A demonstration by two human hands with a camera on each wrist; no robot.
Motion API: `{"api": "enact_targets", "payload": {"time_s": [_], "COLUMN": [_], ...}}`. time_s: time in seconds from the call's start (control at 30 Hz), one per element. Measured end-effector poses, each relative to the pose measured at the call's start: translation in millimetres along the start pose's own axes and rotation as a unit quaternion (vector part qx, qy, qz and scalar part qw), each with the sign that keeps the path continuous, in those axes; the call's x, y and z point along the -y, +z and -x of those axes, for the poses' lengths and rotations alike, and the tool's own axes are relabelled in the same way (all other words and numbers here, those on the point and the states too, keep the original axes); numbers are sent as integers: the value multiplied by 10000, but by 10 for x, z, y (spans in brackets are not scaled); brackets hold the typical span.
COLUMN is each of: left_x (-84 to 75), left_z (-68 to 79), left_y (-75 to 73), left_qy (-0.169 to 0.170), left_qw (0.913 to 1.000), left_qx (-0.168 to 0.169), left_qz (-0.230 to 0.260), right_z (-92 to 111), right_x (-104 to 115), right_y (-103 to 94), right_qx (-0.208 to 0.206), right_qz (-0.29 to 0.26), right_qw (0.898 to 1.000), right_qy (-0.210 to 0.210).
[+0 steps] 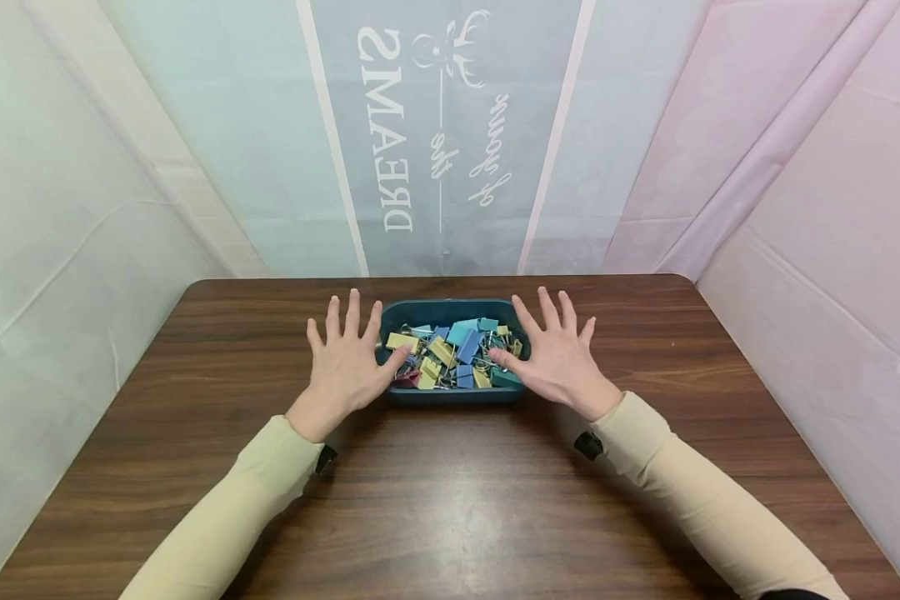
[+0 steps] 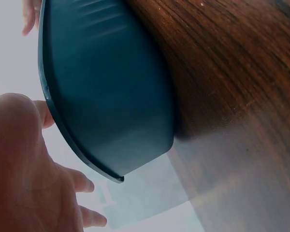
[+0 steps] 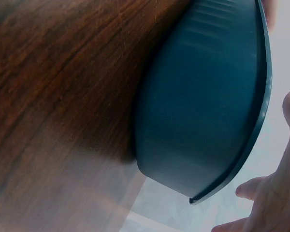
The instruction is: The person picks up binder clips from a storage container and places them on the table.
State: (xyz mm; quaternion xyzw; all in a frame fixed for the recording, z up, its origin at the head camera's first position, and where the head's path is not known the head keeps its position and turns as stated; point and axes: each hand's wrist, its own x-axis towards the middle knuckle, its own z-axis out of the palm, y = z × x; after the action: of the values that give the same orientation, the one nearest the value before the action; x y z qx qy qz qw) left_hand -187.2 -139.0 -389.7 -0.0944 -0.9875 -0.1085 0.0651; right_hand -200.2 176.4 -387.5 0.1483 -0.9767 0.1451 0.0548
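Observation:
A dark teal plastic bin [image 1: 453,397] sits near the back of the table, filled with binder clips [image 1: 444,352] in yellow, blue, turquoise, green and red. My left hand [image 1: 348,362] is spread at the bin's left end, its thumb reaching over the rim above the clips. Mirroring it, my right hand [image 1: 562,358] spreads at the right end, thumb also over the clips. Both hands have straight, parted fingers and hold nothing. In the left wrist view the bin's outer wall [image 2: 111,87] fills the middle; the right wrist view shows its other side wall [image 3: 198,96].
The bin stands on a dark wood-grain table [image 1: 450,500]. Behind the table hangs a grey-blue cloth [image 1: 450,242] with mirrored white lettering. Pale sheets [image 1: 52,208] enclose both sides. Dark bands [image 1: 588,445] show at both wrists.

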Motion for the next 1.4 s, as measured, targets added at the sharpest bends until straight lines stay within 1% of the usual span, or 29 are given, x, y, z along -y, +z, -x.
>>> {"api": "enact_targets", "payload": {"time_s": [0.23,0.43,0.63,0.73,0.93,1.0,1.17,1.33,1.4], "left_x": [-2,-9,-3,-9,-42,-47,-42,-36,-39], "left_z": [15,8,-6,-12,-23,-23,-27,-43,-53], "left_y": [-5,-40,-54,-54,-59,-57,-30,7,13], "left_qy": [18,37,27,-1,-181,-248,-429,-497,-518], "left_qw": [10000,9999,10000,10000,9991,9985,9957,9931,9925], "left_qx": [-72,-117,-36,70,351,477,773,937,934], "left_qz": [6,-14,-14,26,135,134,260,506,599], "right_z": [7,3,10,20,39,44,37,15,2], "right_x": [-10,-11,-20,-20,-5,-1,3,-11,-13], "right_y": [1,-27,-52,-73,-86,-80,-51,0,22], "right_qx": [-41,-65,-190,-218,-69,-80,-255,-458,-529], "right_qz": [-18,-21,-126,-170,-302,-325,-376,-412,-459], "right_qw": [10000,10000,9997,9996,9994,9994,9990,9978,9969], "right_qy": [-23,30,2,12,125,116,-7,-241,-363]}}
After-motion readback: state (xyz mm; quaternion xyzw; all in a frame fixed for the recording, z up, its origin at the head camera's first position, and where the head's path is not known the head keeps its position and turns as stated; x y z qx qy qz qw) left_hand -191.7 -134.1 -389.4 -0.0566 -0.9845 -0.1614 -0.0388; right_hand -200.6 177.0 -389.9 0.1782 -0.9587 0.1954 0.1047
